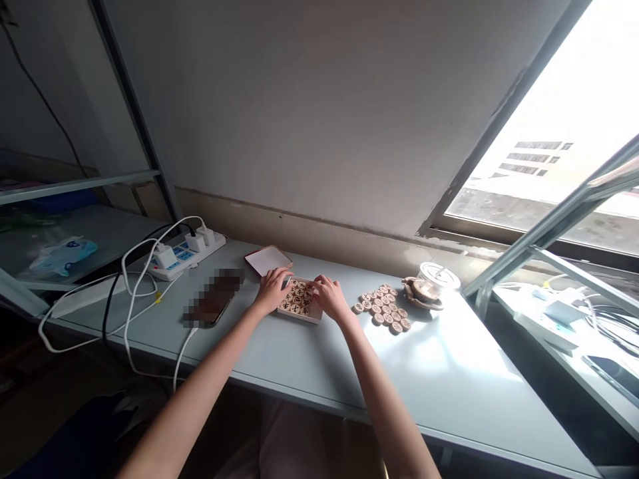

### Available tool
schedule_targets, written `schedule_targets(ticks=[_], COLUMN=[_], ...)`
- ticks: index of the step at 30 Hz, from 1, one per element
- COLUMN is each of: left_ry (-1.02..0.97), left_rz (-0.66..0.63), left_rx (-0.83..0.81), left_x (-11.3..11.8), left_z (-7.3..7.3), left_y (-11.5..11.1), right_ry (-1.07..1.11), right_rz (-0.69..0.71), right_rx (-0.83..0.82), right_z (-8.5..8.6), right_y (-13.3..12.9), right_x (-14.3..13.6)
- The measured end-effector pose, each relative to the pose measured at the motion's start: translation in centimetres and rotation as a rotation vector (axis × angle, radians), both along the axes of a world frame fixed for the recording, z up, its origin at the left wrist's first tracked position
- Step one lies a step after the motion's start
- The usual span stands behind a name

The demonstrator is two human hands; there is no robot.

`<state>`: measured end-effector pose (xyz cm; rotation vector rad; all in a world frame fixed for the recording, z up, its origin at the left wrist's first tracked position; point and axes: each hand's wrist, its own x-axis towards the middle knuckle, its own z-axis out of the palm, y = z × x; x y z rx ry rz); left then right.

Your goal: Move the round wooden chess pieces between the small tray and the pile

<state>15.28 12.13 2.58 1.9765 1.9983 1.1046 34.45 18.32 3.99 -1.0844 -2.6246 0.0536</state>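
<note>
Dark characters are stamped on the round wooden chess pieces in the box (298, 299) and on the table (383, 309), too small to read.

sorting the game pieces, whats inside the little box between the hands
The box holds round wooden pieces with dark marks, packed in rows. Left hand and right hand cover its ends; lower layers are hidden.

1. A white power strip (187, 256) lies at the back left of the grey bench (449, 379), white cables (127, 293) looping from it;
2. a phone (212, 299) lies just right of the strip;
3. a lidded cup (436, 279) stands near the window (554, 159).
</note>
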Motion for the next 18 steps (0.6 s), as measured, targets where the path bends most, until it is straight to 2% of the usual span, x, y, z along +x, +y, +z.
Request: schedule_targets(ticks=[3, 8, 11, 14, 18], left_ry=[-0.135, -0.344, -0.416, -0.429, -0.423], left_rz=[0.000, -0.069, -0.056, -0.032, -0.025], left_rx=[-0.029, -0.078, -0.062, -0.032, -0.014], left_x=[0.4, -0.3, -0.5, -0.6, -0.6], left_z=[-1.7, -3.8, -4.1, -4.1, -4.2], left_y=[2.4, 2.2, 1.7, 1.6, 1.6], right_ry=[-0.027, 0.028, 0.062, 0.033, 0.016], right_rz=[-0.006, -0.107, -0.213, -0.301, -0.339], right_rx=[0.024, 0.070, 0.086, 0.067, 0.082], right_z=[0.2, 1.1, 1.2, 0.4, -0.8], right_y=[0.5, 0.3, -0.6, -1.7, -2.8], right_x=[-0.7, 1.3, 4.1, 6.3, 6.7])
